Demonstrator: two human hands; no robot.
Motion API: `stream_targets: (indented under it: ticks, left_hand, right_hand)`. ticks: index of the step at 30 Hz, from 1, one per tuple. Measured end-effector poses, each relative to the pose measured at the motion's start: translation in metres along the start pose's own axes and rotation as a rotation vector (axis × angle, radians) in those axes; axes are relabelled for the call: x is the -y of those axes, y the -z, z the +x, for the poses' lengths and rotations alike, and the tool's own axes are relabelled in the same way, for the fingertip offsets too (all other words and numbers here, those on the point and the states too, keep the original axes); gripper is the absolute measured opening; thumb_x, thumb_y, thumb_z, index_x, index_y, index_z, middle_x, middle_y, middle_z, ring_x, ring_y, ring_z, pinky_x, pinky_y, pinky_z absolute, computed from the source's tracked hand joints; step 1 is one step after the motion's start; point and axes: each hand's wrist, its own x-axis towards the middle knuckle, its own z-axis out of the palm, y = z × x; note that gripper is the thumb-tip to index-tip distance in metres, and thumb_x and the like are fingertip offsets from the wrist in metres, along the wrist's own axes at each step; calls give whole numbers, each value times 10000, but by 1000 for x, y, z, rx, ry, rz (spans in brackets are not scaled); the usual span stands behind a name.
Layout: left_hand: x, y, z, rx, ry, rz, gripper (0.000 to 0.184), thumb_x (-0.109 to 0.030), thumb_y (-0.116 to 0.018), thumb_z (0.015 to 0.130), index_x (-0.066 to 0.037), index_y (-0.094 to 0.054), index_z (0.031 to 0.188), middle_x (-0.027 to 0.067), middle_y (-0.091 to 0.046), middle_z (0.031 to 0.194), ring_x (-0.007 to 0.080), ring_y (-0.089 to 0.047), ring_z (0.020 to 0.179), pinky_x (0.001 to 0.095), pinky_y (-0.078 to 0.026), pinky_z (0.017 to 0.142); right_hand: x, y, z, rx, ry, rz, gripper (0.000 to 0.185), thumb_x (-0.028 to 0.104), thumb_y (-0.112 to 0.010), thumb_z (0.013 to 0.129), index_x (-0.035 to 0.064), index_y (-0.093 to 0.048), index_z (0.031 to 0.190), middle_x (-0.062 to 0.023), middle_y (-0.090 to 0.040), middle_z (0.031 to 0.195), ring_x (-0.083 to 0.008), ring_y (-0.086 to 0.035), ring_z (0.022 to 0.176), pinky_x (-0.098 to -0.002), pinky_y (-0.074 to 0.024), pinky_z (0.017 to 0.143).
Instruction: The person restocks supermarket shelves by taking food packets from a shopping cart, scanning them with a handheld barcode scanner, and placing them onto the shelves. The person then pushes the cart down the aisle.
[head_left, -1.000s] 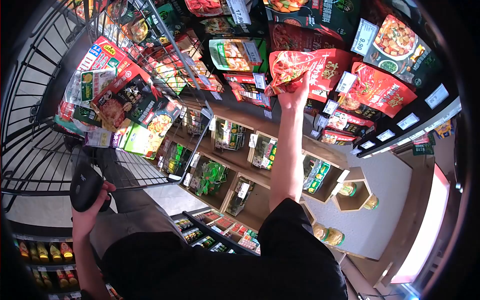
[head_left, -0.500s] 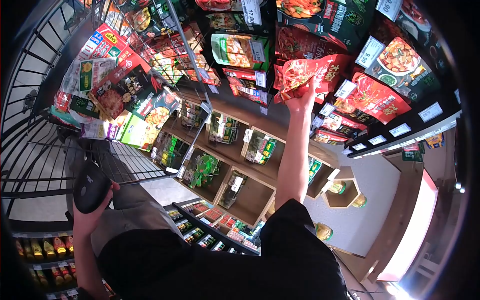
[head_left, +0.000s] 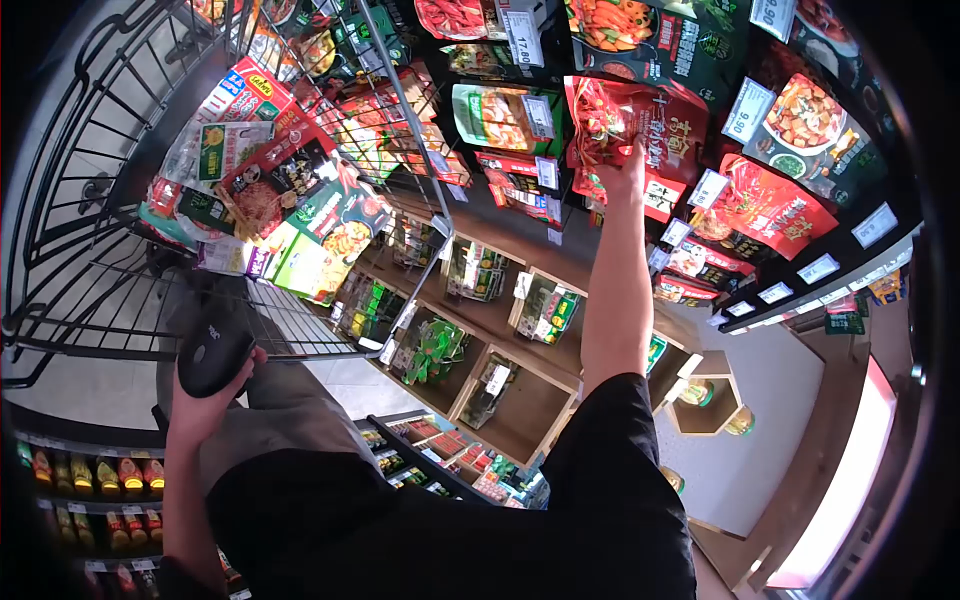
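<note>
At the upper right my right hand (head_left: 622,172) is closed on the lower edge of a red seasoning pouch (head_left: 640,125), which lies against the shelf rack among other pouches. On the left, my left hand (head_left: 205,400) is wrapped round a black handheld device (head_left: 214,356), its fingers partly hidden behind it. Above that device stands a wire shopping cart (head_left: 110,345), holding several packets, among them a dark red pouch (head_left: 262,192) and a bright green one (head_left: 300,264).
Price tags (head_left: 746,110) stick out from the rack beside more pouches (head_left: 775,205). Wooden cubbies (head_left: 520,400) with packets run below it. Hexagonal shelves (head_left: 712,405) hold jars at the right. Bottles (head_left: 108,475) line shelves at the lower left.
The red pouch in my right hand has shifted upward and now lies flatter against the rack. My left hand and the black device appear slightly further right in view.
</note>
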Motion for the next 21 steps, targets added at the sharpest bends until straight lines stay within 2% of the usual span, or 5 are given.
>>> stream_targets:
  ticks: [9, 12, 13, 17, 21]
  left_hand:
    - [6, -1, 2, 14, -93, 25, 221, -68, -662, 858, -6, -622, 1066, 71, -669, 928, 133, -636, 859, 258, -505, 702]
    - [9, -2, 5, 20, -133, 20, 221, -57, -647, 864, -7, -610, 1076, 78, -663, 919, 159, -645, 875, 270, -513, 688]
    - [12, -1, 7, 32, -152, 16, 219, -48, -642, 864, -6, -606, 1077, 80, -661, 916, 167, -648, 879, 273, -516, 684]
    - [7, -9, 4, -3, -204, 46, 180, -56, -604, 884, -4, -596, 1056, 94, -657, 925, 175, -650, 883, 285, -522, 683]
    - [10, -16, 4, -99, -188, 114, 193, -70, -585, 891, -4, -575, 1072, 108, -657, 924, 194, -650, 891, 307, -539, 698]
  right_hand:
    - [-55, 37, 10, -226, 176, -163, 336, 292, -616, 905, 10, -592, 1086, -86, -623, 948, -199, -601, 866, -311, -486, 708]
    - [-93, 12, -67, -109, 212, -38, 356, 197, -629, 890, -1, -538, 1172, -125, -595, 1111, -230, -576, 1051, -357, -470, 939]
    - [-109, -6, -95, -135, 210, 27, 79, 99, -618, 859, 26, -609, 888, -62, -625, 898, -169, -604, 795, -286, -493, 733]
    - [-222, -18, -143, 112, 464, -314, 156, 145, -552, 924, -7, -579, 945, -83, -640, 781, -155, -622, 708, -296, -541, 669]
    - [-361, -63, -184, 534, -183, -232, 124, 137, -595, 892, 15, -601, 911, -73, -648, 790, -150, -616, 659, -270, -507, 616]
